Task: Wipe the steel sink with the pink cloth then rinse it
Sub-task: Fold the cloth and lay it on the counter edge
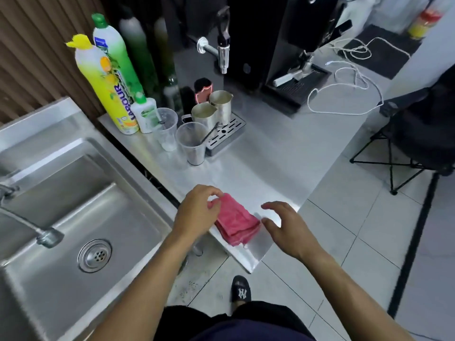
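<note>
The left hand (198,212), at lower centre of the frame, has its fingers curled down over the far end of the pink cloth (236,223) and pinches a fold of it between thumb and fingertips. The right hand (286,228), just right of the cloth, has its fingers loosely spread and slightly bent; they hold nothing, and whether the thumb tip touches the cloth's right edge I cannot tell. The cloth lies folded on the near corner of the steel counter (258,173) — a bright strip running from the middle of the frame down to lower centre.

Left of the counter, filling the lower left, is the sink (73,198), with its round drain (94,255) near the bottom and a tap (32,226) reaching in from the left edge. Up the counter, at centre left, stand a yellow bottle (105,89), a green bottle (115,50) behind it and a small white bottle (145,113) in front. Beside them are two clear cups (179,136), then two steel jugs (213,108) on a drip tray (227,135).

A black machine (283,45) takes up the top centre — a white cable (349,77) lies looped to its right. A folding chair (413,134) stands at the right edge. At the bottom, a black slipper (241,289) shows on the tiled floor (357,242).
</note>
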`<control>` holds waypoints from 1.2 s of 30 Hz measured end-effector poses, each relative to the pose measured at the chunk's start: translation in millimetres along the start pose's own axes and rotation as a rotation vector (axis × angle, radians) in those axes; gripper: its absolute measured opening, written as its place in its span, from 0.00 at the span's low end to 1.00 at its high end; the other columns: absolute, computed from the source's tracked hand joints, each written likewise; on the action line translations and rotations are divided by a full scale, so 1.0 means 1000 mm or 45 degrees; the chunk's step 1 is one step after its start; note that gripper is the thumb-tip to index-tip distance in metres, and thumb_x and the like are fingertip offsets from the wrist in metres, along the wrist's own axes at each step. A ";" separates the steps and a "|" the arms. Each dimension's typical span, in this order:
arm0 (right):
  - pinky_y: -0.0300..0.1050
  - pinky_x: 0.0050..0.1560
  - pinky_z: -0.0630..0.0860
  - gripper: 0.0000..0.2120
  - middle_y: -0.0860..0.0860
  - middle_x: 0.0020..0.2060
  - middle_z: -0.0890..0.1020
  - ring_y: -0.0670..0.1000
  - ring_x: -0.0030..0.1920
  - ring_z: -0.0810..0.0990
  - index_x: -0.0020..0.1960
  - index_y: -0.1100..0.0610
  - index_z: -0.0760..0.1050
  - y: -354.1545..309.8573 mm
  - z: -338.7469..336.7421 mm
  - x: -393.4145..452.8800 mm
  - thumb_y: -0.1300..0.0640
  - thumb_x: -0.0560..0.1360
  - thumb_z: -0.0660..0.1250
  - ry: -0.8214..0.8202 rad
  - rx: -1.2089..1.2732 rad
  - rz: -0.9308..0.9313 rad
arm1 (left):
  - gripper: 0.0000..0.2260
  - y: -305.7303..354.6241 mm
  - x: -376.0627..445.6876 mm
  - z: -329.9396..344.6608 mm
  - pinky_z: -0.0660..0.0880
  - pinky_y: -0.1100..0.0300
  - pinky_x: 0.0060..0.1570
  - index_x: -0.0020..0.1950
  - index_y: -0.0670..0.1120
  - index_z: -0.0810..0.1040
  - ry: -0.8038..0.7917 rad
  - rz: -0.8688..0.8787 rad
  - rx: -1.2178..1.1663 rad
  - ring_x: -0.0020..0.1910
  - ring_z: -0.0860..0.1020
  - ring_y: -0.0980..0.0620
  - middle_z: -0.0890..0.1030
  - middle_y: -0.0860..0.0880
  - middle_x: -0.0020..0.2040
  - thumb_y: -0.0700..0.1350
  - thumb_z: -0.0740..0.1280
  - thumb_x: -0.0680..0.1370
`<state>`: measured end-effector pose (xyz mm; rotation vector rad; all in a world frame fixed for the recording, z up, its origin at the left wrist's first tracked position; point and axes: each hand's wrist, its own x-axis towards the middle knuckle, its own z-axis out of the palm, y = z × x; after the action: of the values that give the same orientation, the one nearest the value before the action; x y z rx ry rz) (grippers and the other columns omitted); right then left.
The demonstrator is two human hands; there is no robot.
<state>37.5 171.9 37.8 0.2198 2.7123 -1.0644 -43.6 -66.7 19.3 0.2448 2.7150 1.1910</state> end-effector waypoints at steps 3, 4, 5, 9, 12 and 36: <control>0.31 0.62 0.68 0.13 0.50 0.63 0.80 0.50 0.63 0.78 0.64 0.55 0.80 0.004 0.012 0.013 0.61 0.82 0.64 -0.047 -0.146 -0.263 | 0.09 0.008 -0.013 0.036 0.75 0.60 0.58 0.59 0.54 0.80 0.013 0.154 0.182 0.57 0.75 0.55 0.78 0.54 0.59 0.44 0.66 0.81; 0.38 0.62 0.74 0.12 0.52 0.61 0.80 0.53 0.61 0.79 0.62 0.57 0.81 0.001 0.018 0.018 0.62 0.82 0.63 -0.088 -0.174 -0.345 | 0.10 0.011 -0.016 0.046 0.73 0.59 0.59 0.60 0.53 0.80 0.012 0.184 0.229 0.59 0.74 0.54 0.78 0.54 0.60 0.43 0.65 0.82; 0.46 0.59 0.78 0.12 0.54 0.59 0.80 0.55 0.59 0.79 0.61 0.59 0.81 -0.002 0.024 0.022 0.63 0.81 0.62 -0.131 -0.206 -0.412 | 0.10 0.012 -0.018 0.052 0.73 0.58 0.59 0.61 0.52 0.80 0.021 0.198 0.255 0.60 0.73 0.53 0.78 0.54 0.61 0.42 0.64 0.82; 0.53 0.61 0.77 0.18 0.53 0.66 0.75 0.56 0.64 0.74 0.71 0.57 0.75 -0.009 0.048 0.042 0.62 0.82 0.60 -0.215 -0.218 -0.391 | 0.19 -0.006 -0.021 0.065 0.69 0.52 0.70 0.74 0.47 0.73 -0.079 0.134 0.365 0.73 0.68 0.47 0.69 0.50 0.76 0.41 0.62 0.83; 0.50 0.74 0.69 0.27 0.57 0.78 0.66 0.58 0.77 0.66 0.80 0.61 0.61 0.011 0.060 0.043 0.60 0.83 0.62 -0.291 -0.433 -0.545 | 0.24 -0.022 -0.027 0.076 0.46 0.53 0.81 0.83 0.46 0.54 -0.253 0.042 0.500 0.83 0.46 0.50 0.49 0.48 0.84 0.44 0.53 0.87; 0.52 0.54 0.81 0.14 0.55 0.51 0.84 0.59 0.51 0.82 0.52 0.61 0.83 0.028 0.063 0.046 0.69 0.67 0.76 -0.174 -0.417 -0.909 | 0.20 -0.035 -0.042 0.092 0.49 0.63 0.78 0.78 0.45 0.68 0.050 0.041 0.340 0.81 0.53 0.53 0.63 0.50 0.81 0.46 0.61 0.86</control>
<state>9.0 151.5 -37.4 -0.8944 2.8252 -0.7005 14.6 -33.6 -64.9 0.3023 2.9118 0.8450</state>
